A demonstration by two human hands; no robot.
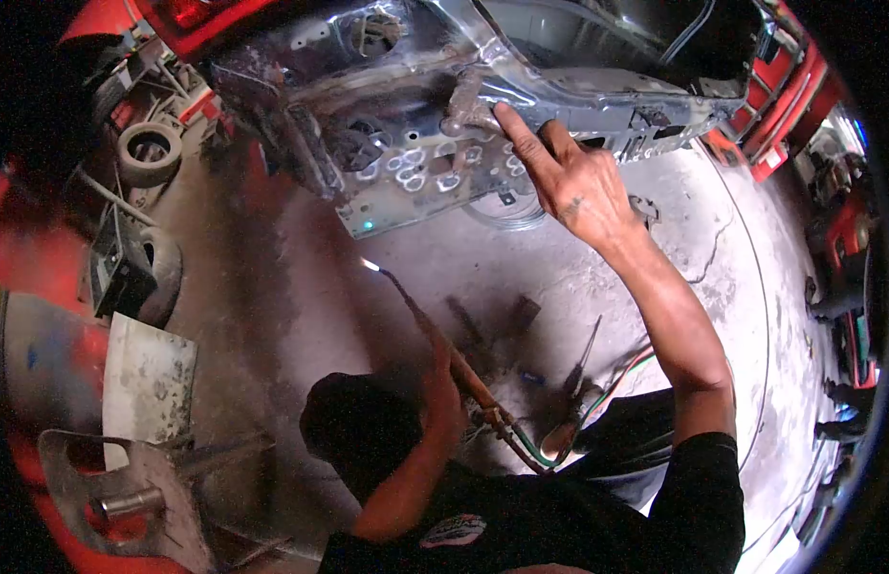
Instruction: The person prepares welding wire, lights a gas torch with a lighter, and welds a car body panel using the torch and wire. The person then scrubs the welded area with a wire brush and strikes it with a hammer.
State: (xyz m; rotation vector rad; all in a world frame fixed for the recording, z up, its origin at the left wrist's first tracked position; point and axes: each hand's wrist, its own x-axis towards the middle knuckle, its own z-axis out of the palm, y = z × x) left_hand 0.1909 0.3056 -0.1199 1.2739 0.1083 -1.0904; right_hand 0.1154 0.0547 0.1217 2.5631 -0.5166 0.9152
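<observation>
My left hand [443, 375], in shadow, is closed around a gas welding torch [475, 387]. A bright flame or glow shows at the torch's thin tip, below the lower left corner of a car body panel [416, 201]. Its bare metal has several ring-shaped heat marks. My right hand [586, 191] reaches up against the panel, its index finger stretched along a rusty brown tool that looks like a hammer [468, 99]. The other fingers are bent, and the tool's handle is mostly hidden by them. The tool's head lies against the metal.
Green and red hoses [612, 390] run from the torch past my foot [559, 442]. A screwdriver-like tool [588, 349] lies on the concrete floor. Tyres [150, 148], a black box [119, 263] and a white panel [148, 378] stand left. A coil of wire [506, 215] lies beneath the car body.
</observation>
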